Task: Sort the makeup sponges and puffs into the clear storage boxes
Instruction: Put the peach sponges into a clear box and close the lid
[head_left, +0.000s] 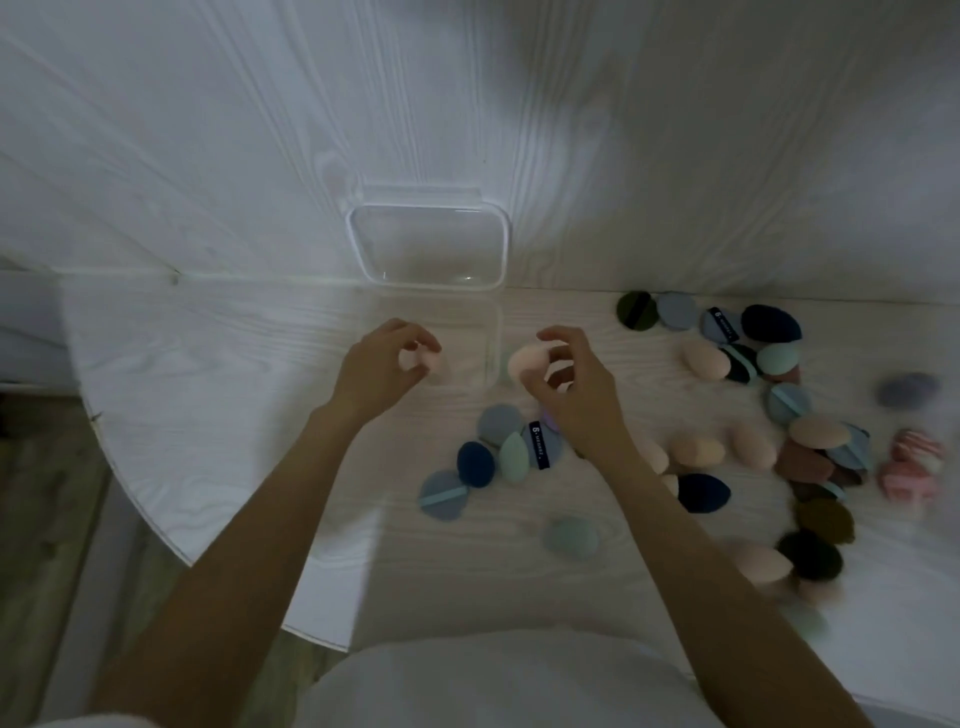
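Item: peach makeup sponge (524, 362), egg-shaped, pinched in curled fingertips of right hand (569, 387); long axis roughly level, lying left to right, narrower end apparently toward the left.

Second peach sponge (435, 362), smaller in view, gripped in curled fingers of left hand (387, 366); orientation too blurred to tell.

Clear storage box (491, 338), open, lid (428, 244) propped up at far side. Box lying between the two hands and just beyond them; left hand over its left portion, right hand just off its right wall. Both roughly equally near; short inward, far-going move judged sufficient for a drop.

Remaining stock: blue, green and navy puffs (498, 447) near the right wrist; larger mixed scatter (753, 358) to the right on white table (218, 395).
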